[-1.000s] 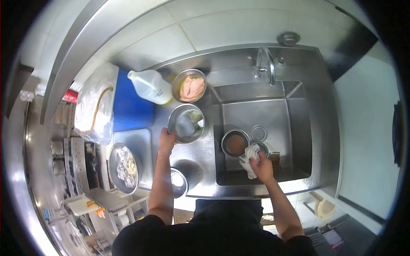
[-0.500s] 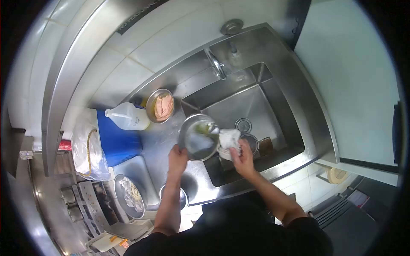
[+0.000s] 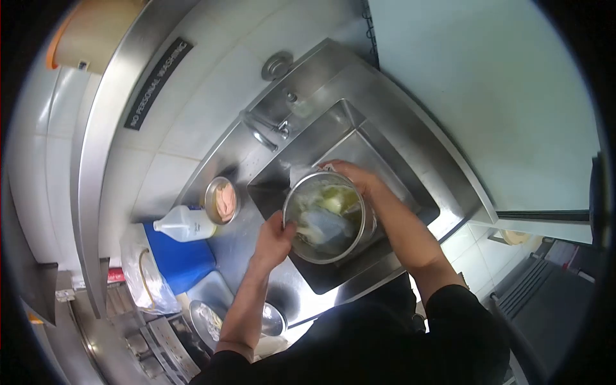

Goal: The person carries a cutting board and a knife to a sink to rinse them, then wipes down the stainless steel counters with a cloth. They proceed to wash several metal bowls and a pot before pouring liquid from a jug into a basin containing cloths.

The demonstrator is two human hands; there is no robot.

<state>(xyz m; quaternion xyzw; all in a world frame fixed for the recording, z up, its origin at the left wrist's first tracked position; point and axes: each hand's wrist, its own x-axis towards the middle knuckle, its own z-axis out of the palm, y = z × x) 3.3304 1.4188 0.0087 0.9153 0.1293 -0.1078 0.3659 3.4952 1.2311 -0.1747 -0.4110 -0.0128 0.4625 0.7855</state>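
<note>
A: Head view, item one: what do we have in hand?
B: One round metal bowl (image 3: 326, 261), tilted towards us, above the near part of the sink (image 3: 350, 152). We count a green piece (image 3: 333, 204) and a bluish, filmy piece (image 3: 326, 224) inside, both blurred.
A: Left hand (image 3: 276, 240)?
B: At the bowl's left rim, thumb over the edge, fingers clamped on it.
A: Right hand (image 3: 350, 176)?
B: At the bowl's far side, beside a white cloth (image 3: 305, 172) that shows behind the rim. We see the fingers only in part, so we cannot tell how they are closed.
A: Surroundings?
B: Faucet (image 3: 260, 133), curved metal, behind the sink. On the bench (image 3: 237, 240), left of the sink: one small bowl (image 3: 209, 199) holding a pink piece (image 3: 226, 202); one translucent jug (image 3: 186, 224), just beside it; one blue container (image 3: 179, 256), next to a clear plastic bag (image 3: 138, 269).
A: Wall?
B: One dark sign (image 3: 158, 83), lettered "NO PERSONAL WASHING".
</note>
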